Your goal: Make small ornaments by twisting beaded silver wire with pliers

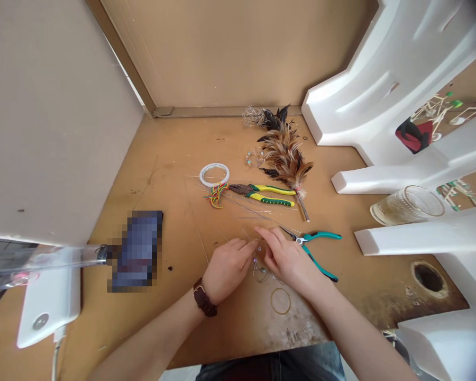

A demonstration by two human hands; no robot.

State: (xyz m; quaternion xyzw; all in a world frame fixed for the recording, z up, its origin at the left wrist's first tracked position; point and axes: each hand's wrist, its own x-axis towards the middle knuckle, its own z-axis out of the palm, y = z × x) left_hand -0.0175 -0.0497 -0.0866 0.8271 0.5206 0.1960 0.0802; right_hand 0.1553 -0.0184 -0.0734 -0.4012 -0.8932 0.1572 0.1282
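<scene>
Both hands meet low in the middle of the brown table. My left hand point(230, 264), with a dark watch at the wrist, has its fingers pressed together at a thin wire piece with small beads point(255, 260). From the right, my right hand point(285, 259) reaches to the same piece, thumb and fingers near the beads; its grip is partly hidden. Teal-handled pliers point(321, 235) lie open just right of my right hand. Beyond the hands rest yellow-green pliers point(272, 194), colourful threads point(217, 196) and a white tape roll point(214, 174). A yellow ring point(281, 301) lies nearer the table's front edge.
Brown feathers point(285, 153) and tangled wire point(254, 116) lie towards the back. At left are a blurred phone point(138, 251) and a white power bank point(49, 296). A glass point(406, 205) stands at right among white plastic parts point(396, 241). Board walls close the back and left.
</scene>
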